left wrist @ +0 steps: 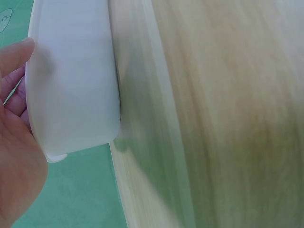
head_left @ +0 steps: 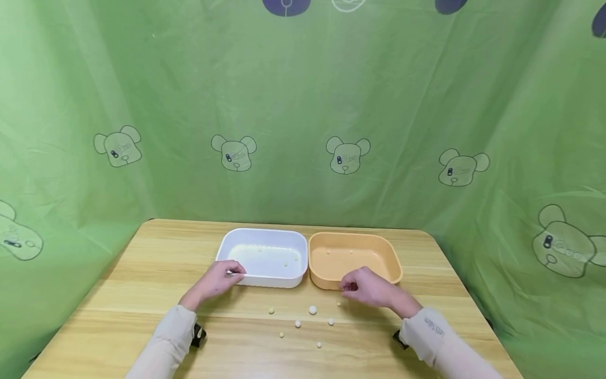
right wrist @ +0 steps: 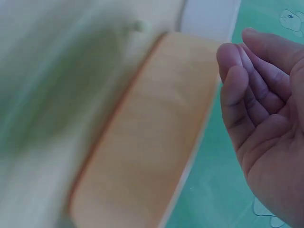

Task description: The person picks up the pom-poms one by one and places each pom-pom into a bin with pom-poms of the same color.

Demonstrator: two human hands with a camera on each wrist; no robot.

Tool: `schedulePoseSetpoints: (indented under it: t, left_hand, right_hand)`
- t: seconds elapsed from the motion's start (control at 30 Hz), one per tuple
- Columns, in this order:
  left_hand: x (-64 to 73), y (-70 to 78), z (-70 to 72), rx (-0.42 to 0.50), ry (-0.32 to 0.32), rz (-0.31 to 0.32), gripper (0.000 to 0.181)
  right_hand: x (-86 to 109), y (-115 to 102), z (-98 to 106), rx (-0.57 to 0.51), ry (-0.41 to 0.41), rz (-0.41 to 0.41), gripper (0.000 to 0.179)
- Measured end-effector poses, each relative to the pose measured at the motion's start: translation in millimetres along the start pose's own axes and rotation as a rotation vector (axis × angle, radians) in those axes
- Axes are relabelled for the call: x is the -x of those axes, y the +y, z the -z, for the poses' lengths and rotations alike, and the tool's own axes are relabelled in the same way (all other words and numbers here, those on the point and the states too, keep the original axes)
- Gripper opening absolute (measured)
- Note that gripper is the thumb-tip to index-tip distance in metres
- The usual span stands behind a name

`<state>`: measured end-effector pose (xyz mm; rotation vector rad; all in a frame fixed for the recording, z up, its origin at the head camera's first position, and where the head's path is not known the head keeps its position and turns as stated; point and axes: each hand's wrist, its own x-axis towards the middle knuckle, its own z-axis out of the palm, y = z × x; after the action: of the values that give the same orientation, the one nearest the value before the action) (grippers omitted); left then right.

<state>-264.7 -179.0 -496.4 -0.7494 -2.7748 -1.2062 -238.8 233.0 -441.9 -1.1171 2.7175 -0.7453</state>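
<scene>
My left hand (head_left: pixel 219 279) pinches the near left rim of a white plastic box (head_left: pixel 270 282), thumb on the outer wall and fingers over the inside. Three small yellowish balls (head_left: pixel 286 264) lie in that box. Close beside it stands an orange plastic box (head_left: pixel 326 281) with two small pale balls (head_left: pixel 351 251) inside. At its near rim hovers my right hand (head_left: pixel 371 288), fingers loosely curled; in the right wrist view nothing shows between them. On the table in front of the boxes lie several white balls (head_left: pixel 313 310) and yellow balls (head_left: pixel 271 310) of different sizes.
Both boxes stand towards the far edge of the wood-grain table (head_left: pixel 255 358). A green curtain (head_left: pixel 293 200) with bear heads printed on it hangs behind the table and along both sides. Dark wrist straps show under both sleeves.
</scene>
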Motion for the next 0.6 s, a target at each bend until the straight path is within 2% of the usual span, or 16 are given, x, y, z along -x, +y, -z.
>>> schedulePoseSetpoints:
  t: [0.3,0.6]
  left_hand:
    - [-0.6,-1.1,-1.0,0.004,0.007,0.001,0.01]
    - [-0.2,-1.1,-1.9,0.009,0.008,0.004,0.013]
  right_hand:
    - [19.5,19,-25,-0.02,-0.007,-0.05,0.012]
    - [25.2,33,-39,-0.044,-0.021,-0.075,0.016]
